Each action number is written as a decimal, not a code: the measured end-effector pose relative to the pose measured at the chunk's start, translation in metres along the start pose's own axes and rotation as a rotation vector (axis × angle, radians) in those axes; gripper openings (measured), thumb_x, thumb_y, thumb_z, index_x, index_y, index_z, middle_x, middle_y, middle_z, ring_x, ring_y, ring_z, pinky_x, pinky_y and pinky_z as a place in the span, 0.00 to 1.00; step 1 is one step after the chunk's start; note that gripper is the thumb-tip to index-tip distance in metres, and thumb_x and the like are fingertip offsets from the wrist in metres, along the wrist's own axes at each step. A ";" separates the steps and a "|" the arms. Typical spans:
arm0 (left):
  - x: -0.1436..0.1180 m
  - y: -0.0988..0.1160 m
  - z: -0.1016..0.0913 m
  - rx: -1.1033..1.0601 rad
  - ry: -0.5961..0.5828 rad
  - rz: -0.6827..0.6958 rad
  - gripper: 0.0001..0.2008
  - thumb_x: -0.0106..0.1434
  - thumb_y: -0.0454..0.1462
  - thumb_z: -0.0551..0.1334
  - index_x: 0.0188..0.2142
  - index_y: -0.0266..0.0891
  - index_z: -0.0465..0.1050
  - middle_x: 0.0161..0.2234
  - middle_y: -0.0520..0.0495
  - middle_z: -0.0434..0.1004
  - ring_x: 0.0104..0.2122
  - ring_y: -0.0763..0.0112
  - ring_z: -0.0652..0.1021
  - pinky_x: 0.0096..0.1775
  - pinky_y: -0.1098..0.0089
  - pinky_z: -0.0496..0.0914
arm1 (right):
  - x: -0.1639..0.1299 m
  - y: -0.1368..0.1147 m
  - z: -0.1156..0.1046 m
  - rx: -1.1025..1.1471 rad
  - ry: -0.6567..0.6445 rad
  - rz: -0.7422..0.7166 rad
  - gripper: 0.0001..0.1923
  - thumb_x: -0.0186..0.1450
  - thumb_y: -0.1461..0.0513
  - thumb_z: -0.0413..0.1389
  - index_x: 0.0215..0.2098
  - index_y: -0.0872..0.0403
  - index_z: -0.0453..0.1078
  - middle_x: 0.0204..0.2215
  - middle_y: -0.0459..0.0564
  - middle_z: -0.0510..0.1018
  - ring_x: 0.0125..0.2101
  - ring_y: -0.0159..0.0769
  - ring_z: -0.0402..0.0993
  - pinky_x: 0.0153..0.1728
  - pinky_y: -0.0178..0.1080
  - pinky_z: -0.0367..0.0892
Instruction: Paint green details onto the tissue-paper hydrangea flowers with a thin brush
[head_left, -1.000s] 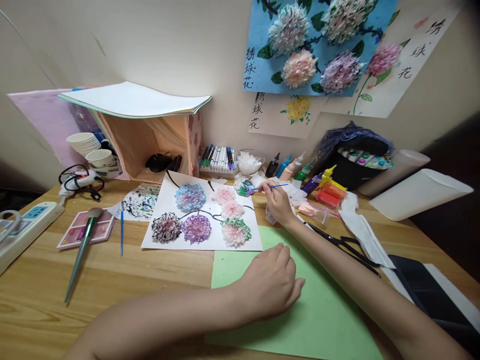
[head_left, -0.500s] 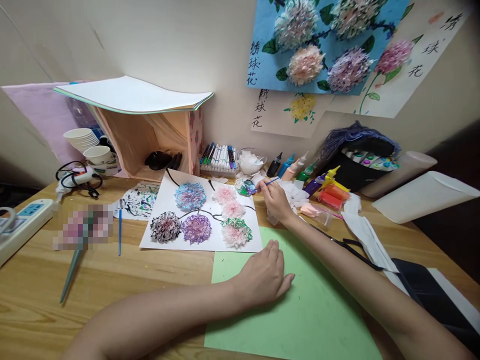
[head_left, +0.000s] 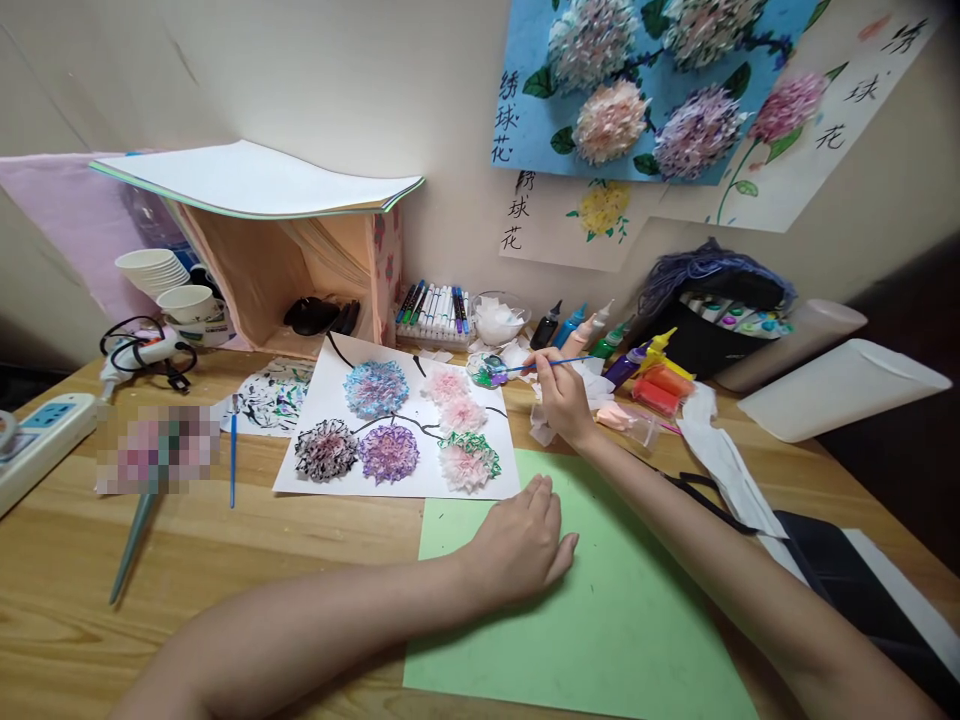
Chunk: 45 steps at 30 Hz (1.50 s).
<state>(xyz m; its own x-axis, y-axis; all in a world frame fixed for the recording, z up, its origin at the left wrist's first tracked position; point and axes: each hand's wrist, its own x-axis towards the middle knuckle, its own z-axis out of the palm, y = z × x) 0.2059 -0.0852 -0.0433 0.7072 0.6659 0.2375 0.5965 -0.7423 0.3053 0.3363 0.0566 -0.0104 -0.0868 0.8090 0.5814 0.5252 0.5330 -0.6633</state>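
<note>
The right hand (head_left: 562, 395) pinches a thin blue brush (head_left: 551, 365), its tip in the small paint dish (head_left: 487, 371) of mixed colours near the counter's (head_left: 225, 560) back edge. The left hand (head_left: 521, 545) lies flat, fingers loose, holding nothing, on the green sheet (head_left: 615, 620) at the front edge. A clear bowl (head_left: 499, 318) behind the dish holds white tissue.

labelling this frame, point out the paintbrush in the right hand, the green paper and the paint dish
paintbrush (head_left: 559, 364), head view, on its blue handle
green paper (head_left: 630, 620), head view, on its bare middle
paint dish (head_left: 486, 371), head view, on its paint-smeared inside
</note>
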 end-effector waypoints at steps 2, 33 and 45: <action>0.000 0.000 0.001 0.000 0.004 0.003 0.25 0.68 0.41 0.48 0.53 0.19 0.64 0.57 0.25 0.65 0.57 0.49 0.68 0.50 0.59 0.71 | -0.003 0.002 -0.002 0.052 0.010 0.062 0.16 0.70 0.52 0.41 0.34 0.51 0.64 0.30 0.48 0.72 0.34 0.38 0.70 0.37 0.41 0.62; 0.001 0.000 0.001 0.012 -0.016 -0.023 0.26 0.69 0.40 0.45 0.57 0.18 0.61 0.59 0.26 0.61 0.60 0.50 0.63 0.58 0.59 0.62 | -0.079 -0.010 -0.023 0.674 0.074 0.444 0.09 0.64 0.58 0.49 0.28 0.51 0.65 0.22 0.45 0.69 0.23 0.33 0.68 0.22 0.34 0.62; 0.002 0.000 0.001 0.007 0.021 0.000 0.26 0.69 0.39 0.45 0.56 0.17 0.61 0.57 0.25 0.64 0.59 0.52 0.65 0.56 0.59 0.64 | -0.095 -0.015 -0.024 0.580 0.036 0.247 0.10 0.67 0.59 0.48 0.30 0.51 0.66 0.26 0.46 0.70 0.26 0.34 0.68 0.30 0.39 0.63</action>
<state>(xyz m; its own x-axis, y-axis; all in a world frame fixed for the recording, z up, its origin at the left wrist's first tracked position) 0.2080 -0.0836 -0.0437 0.6989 0.6675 0.2568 0.5995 -0.7426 0.2987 0.3566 -0.0341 -0.0439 0.0126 0.9219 0.3872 -0.0196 0.3874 -0.9217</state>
